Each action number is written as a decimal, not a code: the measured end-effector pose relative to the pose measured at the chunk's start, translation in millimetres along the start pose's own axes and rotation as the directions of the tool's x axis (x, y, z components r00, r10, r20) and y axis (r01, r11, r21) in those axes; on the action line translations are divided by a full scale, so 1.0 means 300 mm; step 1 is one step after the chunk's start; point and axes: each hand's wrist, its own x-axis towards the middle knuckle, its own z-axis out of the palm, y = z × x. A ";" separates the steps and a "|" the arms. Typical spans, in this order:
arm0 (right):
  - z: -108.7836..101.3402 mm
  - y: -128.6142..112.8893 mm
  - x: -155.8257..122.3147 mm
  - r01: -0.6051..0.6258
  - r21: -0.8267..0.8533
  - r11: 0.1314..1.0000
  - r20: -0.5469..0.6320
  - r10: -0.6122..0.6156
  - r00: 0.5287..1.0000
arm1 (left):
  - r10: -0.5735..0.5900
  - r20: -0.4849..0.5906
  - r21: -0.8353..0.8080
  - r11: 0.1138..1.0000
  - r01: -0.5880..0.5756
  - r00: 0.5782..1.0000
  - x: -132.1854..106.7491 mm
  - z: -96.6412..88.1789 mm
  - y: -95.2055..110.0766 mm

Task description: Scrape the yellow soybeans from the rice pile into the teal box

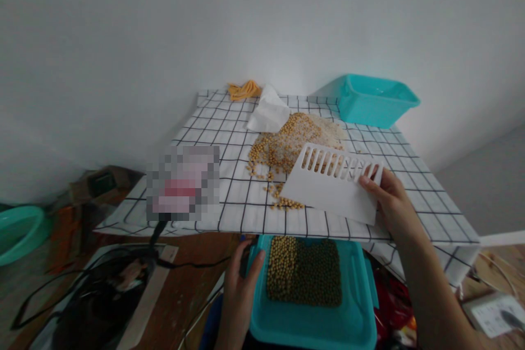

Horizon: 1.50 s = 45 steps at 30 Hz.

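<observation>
My right hand (394,199) is closed on the right end of a white slotted plastic panel (334,188), thumb on top. The panel is tilted over the table's near right part, beside a heap of yellow soybeans (268,149) mixed with pale grains (314,130). Some loose soybeans (287,203) lie along the panel's left edge. Just below the table's front edge, my left hand (241,279) grips the left rim of a teal plastic bin (311,325). Inside it, soybeans (282,268) fill the left side and dark green beans (320,272) the right.
A second teal bin (375,99) stands at the back right of the checkered tablecloth (205,136). White tissue (269,109) and an orange cloth (245,89) lie at the back. A blurred-out item (184,183) sits front left. Black cables (151,254) and a power strip (498,314) are lower down.
</observation>
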 end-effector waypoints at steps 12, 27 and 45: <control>0.006 -0.008 -0.009 -0.021 0.025 0.999 0.010 0.021 1.000 | 0.001 -0.042 0.010 1.000 -0.001 0.999 -0.012 -0.002 0.004; 0.005 -0.008 -0.011 0.003 -0.015 1.000 0.029 -0.002 1.000 | 0.042 -0.062 -0.017 0.999 -0.044 0.997 -0.010 0.003 0.006; 0.007 -0.015 -0.020 -0.008 -0.012 1.000 0.041 0.008 0.999 | 0.024 -0.011 -0.027 0.999 -0.024 1.000 -0.005 0.000 -0.012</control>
